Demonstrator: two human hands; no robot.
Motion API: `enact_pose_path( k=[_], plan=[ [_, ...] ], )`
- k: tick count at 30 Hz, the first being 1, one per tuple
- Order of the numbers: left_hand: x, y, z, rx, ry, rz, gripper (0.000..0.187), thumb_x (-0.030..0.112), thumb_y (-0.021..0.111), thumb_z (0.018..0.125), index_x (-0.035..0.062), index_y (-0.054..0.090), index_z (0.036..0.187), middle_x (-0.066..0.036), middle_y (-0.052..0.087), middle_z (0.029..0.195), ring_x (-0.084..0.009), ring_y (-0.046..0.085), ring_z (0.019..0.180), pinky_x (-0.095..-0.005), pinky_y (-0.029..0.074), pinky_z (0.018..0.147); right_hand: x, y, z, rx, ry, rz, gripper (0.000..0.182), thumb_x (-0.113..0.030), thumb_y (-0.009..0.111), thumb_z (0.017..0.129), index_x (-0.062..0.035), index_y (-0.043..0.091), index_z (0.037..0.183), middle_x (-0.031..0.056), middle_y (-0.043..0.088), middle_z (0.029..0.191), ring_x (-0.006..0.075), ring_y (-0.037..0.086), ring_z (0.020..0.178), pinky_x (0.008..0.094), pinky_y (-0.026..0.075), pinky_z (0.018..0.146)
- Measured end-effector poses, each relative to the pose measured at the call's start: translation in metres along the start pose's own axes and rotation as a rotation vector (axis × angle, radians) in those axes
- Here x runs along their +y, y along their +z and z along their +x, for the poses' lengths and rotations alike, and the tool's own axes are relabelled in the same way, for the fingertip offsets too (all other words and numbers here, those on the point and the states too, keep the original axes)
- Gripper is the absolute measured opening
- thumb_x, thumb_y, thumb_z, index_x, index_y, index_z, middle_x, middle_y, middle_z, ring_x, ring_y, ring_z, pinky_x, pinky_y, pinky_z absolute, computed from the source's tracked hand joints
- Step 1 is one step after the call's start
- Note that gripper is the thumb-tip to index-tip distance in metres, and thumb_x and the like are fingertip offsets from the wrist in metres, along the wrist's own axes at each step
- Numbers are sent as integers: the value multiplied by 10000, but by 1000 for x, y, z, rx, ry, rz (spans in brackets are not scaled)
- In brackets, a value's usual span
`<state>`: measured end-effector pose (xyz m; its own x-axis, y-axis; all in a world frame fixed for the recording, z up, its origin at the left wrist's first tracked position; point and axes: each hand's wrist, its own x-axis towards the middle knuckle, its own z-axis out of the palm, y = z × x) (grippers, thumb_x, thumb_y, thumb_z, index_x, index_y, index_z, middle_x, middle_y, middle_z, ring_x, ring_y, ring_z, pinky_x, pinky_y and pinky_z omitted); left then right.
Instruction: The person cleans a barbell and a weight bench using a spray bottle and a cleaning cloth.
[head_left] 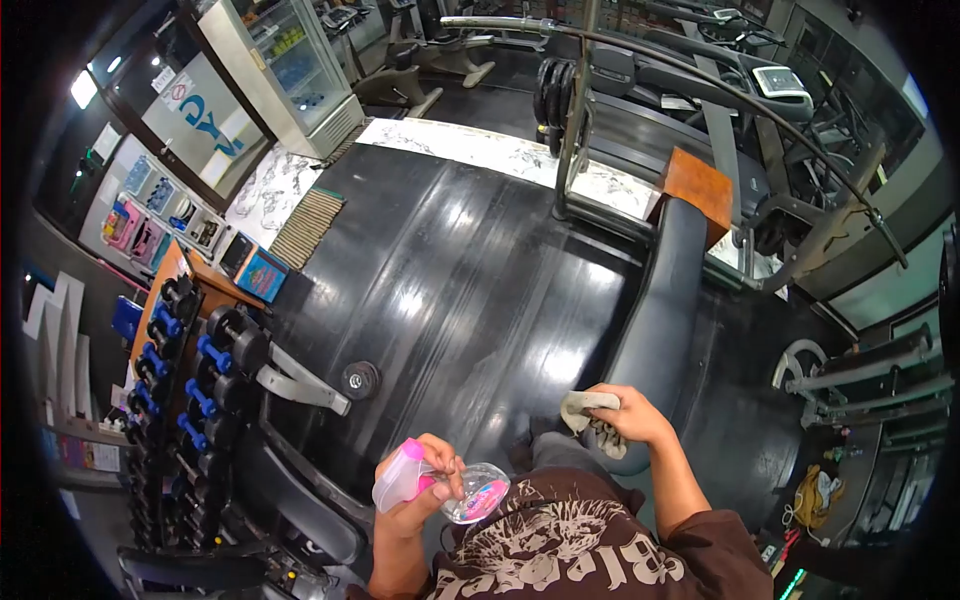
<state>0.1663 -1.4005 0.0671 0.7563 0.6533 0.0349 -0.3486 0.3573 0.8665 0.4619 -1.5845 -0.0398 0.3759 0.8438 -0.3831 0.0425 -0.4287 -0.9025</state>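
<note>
My left hand (420,487) is wrapped round the neck of a clear spray bottle (478,496) with a pink and white trigger head. The bottle lies tilted in front of my shirt, its pink and blue label showing. In my right hand (632,418) is a crumpled greyish cleaning cloth (585,408), pinched between thumb and fingers with its folds hanging below. That hand is over the near end of a long black padded bench (655,310), which runs away from me toward the rack.
A dumbbell rack (190,370) with black and blue dumbbells stands at left. A weight plate (360,380) lies on the black floor. An orange-brown box (698,190) is at the bench's far end, near a treadmill (640,130). A glass-door fridge (290,75) stands at the back.
</note>
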Motion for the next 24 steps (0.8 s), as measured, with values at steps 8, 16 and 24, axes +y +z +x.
enact_pose_path(
  k=[8,16,24],
  plan=[
    [-39,-13,-19,10,-77,39,210,2,704,855,-11,580,1024,-138,579,974,-204,661,751,-364,533,795,6,-12,-46,116,53,-2,283,-70,684,901,-42,685,1183,52,737,1024,142,659,948,304,519,860],
    [-129,0,-40,82,-270,330,133,-37,682,868,-17,608,977,-61,623,913,-102,595,774,-269,501,707,79,-70,-95,371,300,612,331,-254,659,980,5,673,1187,61,726,1020,135,678,833,312,552,755],
    [-303,70,-97,185,-405,743,226,215,806,846,41,669,890,-13,628,722,-97,570,668,-274,474,634,168,-183,-137,378,295,1017,379,-367,603,1014,-35,624,1196,94,715,1061,218,712,896,372,591,767]
  ],
)
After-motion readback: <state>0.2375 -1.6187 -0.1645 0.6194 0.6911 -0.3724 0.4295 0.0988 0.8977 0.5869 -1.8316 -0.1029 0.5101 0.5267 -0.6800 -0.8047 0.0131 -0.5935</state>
